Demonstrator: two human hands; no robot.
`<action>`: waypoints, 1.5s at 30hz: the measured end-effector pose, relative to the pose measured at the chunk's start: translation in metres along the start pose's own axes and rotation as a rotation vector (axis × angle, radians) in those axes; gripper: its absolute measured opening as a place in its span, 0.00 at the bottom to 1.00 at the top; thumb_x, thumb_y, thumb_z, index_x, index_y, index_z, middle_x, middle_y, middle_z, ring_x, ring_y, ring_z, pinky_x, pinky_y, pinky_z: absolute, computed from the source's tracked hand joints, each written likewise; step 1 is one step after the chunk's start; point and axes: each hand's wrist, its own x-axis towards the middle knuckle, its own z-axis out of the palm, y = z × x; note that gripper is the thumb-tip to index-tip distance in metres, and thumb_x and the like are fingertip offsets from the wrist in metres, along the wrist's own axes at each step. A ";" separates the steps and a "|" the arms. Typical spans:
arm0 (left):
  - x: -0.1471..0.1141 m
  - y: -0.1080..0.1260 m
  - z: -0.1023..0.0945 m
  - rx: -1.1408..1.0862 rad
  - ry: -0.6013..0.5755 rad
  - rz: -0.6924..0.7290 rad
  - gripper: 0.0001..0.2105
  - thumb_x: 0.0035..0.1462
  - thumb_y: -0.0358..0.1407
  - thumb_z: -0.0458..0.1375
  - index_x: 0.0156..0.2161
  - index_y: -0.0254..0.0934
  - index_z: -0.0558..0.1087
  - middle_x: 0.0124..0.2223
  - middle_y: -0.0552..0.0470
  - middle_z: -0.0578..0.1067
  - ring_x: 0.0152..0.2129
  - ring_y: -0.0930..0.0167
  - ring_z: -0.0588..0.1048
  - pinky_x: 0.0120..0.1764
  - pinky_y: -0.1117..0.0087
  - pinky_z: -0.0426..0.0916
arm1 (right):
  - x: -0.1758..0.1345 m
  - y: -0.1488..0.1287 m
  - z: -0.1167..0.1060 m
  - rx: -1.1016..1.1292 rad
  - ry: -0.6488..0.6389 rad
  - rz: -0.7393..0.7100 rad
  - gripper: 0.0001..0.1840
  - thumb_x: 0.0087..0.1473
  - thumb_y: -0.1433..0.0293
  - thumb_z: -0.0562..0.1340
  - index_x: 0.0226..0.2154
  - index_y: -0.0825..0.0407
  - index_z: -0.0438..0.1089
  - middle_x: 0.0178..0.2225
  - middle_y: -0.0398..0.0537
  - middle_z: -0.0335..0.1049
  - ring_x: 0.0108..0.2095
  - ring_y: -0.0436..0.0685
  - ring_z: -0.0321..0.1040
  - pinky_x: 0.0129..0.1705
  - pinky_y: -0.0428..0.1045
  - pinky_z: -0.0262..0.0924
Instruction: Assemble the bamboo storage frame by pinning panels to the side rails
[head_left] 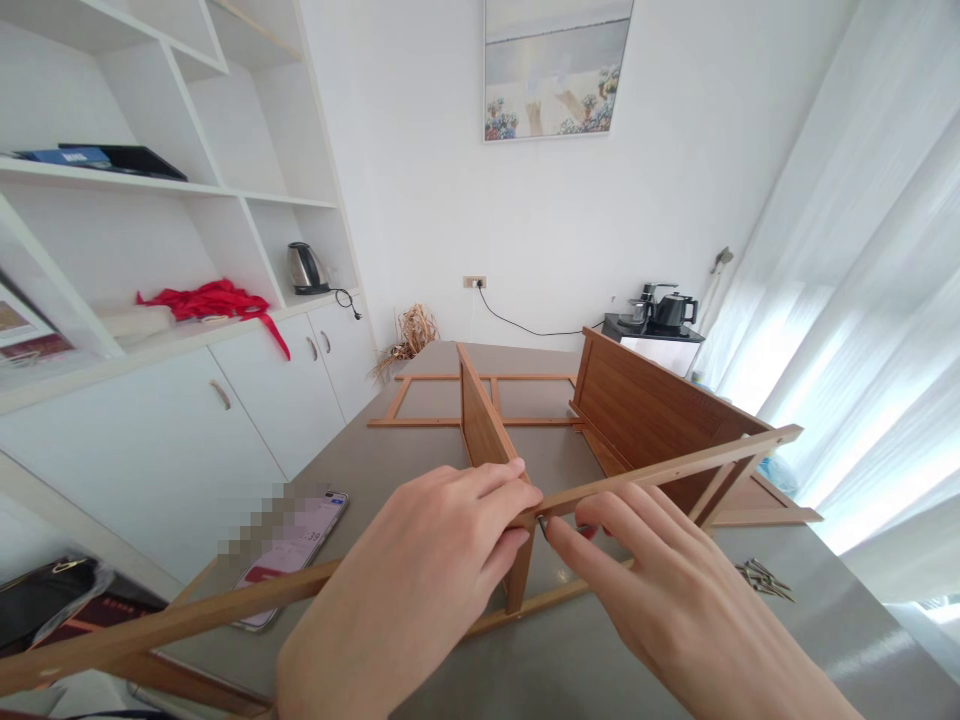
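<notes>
My left hand [420,570] is wrapped round the joint where a wooden side frame's rail [660,473] meets the top corner of an upright wooden panel [487,405]. Its fingers press the rail and the panel edge together. At the near side of that joint my right hand [660,580] pinches a small dark metal screw [541,525], whose end sits at the rail; its far end is hidden by the fingers. The lower rail of the frame [551,600] rests along the panel's foot.
Several loose screws [763,580] lie on the grey table [825,600] at right. A larger wooden panel [652,400] stands at the back right, and another wooden frame [420,422] lies flat behind. A phone [300,550] is at left. Shelves, a kettle [306,268] and curtains surround the table.
</notes>
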 end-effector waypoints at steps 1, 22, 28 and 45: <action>0.000 0.000 0.000 0.001 0.000 -0.004 0.13 0.64 0.31 0.58 0.51 0.48 0.73 0.58 0.57 0.75 0.47 0.65 0.78 0.51 0.62 0.73 | 0.001 -0.001 0.000 -0.029 0.019 -0.016 0.19 0.61 0.84 0.49 0.44 0.53 0.70 0.36 0.49 0.62 0.34 0.55 0.55 0.37 0.51 0.53; 0.001 -0.002 -0.001 0.023 -0.003 -0.021 0.13 0.63 0.33 0.60 0.52 0.48 0.71 0.54 0.57 0.78 0.47 0.63 0.78 0.48 0.62 0.73 | -0.001 -0.002 0.001 -0.107 0.044 0.001 0.21 0.57 0.85 0.50 0.44 0.52 0.70 0.42 0.51 0.65 0.39 0.57 0.57 0.42 0.53 0.55; 0.001 -0.002 0.000 0.016 -0.001 -0.014 0.12 0.63 0.34 0.60 0.51 0.47 0.72 0.54 0.55 0.79 0.46 0.62 0.79 0.49 0.60 0.73 | 0.001 -0.004 0.008 -0.181 0.091 0.007 0.21 0.56 0.85 0.50 0.43 0.51 0.70 0.40 0.51 0.65 0.39 0.58 0.58 0.43 0.54 0.55; 0.003 0.000 -0.001 0.003 -0.028 -0.048 0.13 0.63 0.34 0.60 0.52 0.46 0.72 0.51 0.54 0.79 0.46 0.63 0.78 0.49 0.62 0.72 | -0.002 0.002 0.002 -0.017 0.030 0.044 0.12 0.59 0.81 0.54 0.41 0.52 0.67 0.37 0.49 0.64 0.35 0.55 0.60 0.35 0.50 0.58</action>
